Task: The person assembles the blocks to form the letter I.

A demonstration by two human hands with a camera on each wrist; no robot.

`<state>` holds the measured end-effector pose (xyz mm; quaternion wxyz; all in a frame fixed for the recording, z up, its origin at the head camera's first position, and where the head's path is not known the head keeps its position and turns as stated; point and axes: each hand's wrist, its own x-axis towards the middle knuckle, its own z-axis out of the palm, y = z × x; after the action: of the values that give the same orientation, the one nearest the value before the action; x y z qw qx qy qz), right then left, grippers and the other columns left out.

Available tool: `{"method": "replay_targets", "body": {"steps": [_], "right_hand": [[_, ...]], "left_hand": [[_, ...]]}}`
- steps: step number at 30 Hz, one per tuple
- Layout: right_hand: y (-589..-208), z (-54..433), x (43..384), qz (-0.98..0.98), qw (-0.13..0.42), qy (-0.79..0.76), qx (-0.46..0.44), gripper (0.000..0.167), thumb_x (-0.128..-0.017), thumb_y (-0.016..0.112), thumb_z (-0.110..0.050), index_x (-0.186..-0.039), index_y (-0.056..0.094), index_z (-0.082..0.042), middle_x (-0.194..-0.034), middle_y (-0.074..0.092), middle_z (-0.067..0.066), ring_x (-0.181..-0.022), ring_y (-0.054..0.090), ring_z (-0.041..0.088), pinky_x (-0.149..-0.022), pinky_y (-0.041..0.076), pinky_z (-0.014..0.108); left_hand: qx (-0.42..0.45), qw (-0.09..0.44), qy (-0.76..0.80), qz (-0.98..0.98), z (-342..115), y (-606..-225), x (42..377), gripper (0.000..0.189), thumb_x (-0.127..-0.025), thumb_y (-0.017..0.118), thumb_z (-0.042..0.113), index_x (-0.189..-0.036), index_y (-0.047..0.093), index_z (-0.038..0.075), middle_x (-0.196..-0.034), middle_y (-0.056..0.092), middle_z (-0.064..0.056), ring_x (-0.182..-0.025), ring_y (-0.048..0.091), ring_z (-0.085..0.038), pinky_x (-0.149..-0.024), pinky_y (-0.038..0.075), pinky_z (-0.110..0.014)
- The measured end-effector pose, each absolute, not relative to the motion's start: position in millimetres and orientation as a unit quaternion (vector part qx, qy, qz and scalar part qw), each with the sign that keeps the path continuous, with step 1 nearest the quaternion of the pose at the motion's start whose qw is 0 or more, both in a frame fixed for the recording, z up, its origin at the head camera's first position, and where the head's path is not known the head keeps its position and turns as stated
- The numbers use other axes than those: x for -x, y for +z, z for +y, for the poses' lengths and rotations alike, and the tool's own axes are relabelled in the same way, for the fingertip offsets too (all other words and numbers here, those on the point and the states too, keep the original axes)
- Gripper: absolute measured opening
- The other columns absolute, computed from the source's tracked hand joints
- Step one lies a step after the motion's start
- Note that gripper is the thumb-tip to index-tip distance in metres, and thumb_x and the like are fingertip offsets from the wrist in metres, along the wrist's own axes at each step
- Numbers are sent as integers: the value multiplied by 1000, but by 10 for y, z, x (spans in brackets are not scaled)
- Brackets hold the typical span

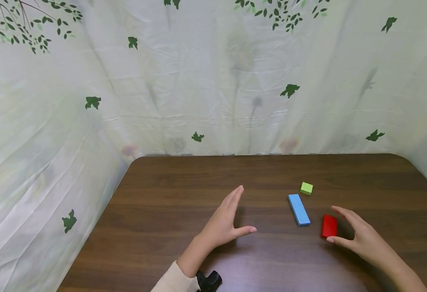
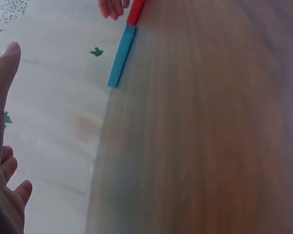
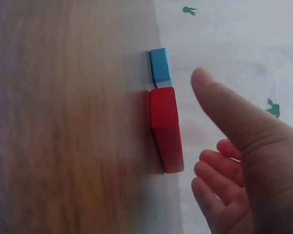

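A red block (image 1: 329, 226) lies on the brown table, just left of my right hand (image 1: 367, 239). The thumb and fingers of that hand are spread around the block's right side, with the thumb tip overlapping its near end in the head view. In the right wrist view a gap shows between the thumb and the red block (image 3: 166, 129). To the left of it lies a long blue block (image 1: 299, 209), and beyond that a small green block (image 1: 306, 188). My left hand (image 1: 222, 223) hovers over the table's middle, fingers straight and thumb apart, holding nothing.
The wooden table (image 1: 184, 178) has rounded far corners. A pale curtain (image 1: 213, 81) printed with green leaves hangs behind it and along the left side. A black device (image 1: 209, 280) is strapped at the left wrist, below a cream sleeve (image 1: 174, 280).
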<state>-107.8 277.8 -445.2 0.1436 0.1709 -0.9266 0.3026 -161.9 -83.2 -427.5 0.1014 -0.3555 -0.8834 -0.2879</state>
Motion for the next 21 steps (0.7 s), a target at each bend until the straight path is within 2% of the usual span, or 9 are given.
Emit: {"method": "replay_targets", "body": {"steps": [7, 16, 21], "right_hand": [[-4514, 2803, 1088, -923, 126, 324, -163, 76, -62, 82, -25, -124, 45, 0, -115, 52, 13, -97, 49, 16, -79, 24, 0], [-4568, 2827, 1104, -922, 120, 332, -160, 71, -63, 82, -23, -121, 48, 0, -113, 53, 13, -93, 49, 0, -78, 29, 1], [-4588, 2837, 1104, -922, 119, 335, -156, 69, -64, 81, -23, -120, 49, -1, -113, 53, 12, -93, 48, -1, -77, 29, 2]], "left_hand": [[349, 73, -298, -886, -653, -4330, 1652, 97, -76, 57, 59, -145, 7, 12, -147, 13, -1, -133, 15, -16, -102, 25, -38], [331, 25, -326, -885, -444, -4426, 1698, 97, -75, 56, 61, -145, 7, 16, -147, 14, 1, -132, 15, -13, -101, 27, -37], [319, 13, -325, -890, -362, -4492, 1733, 96, -75, 55, 62, -145, 11, 13, -147, 15, 1, -132, 17, -13, -101, 27, -36]]}}
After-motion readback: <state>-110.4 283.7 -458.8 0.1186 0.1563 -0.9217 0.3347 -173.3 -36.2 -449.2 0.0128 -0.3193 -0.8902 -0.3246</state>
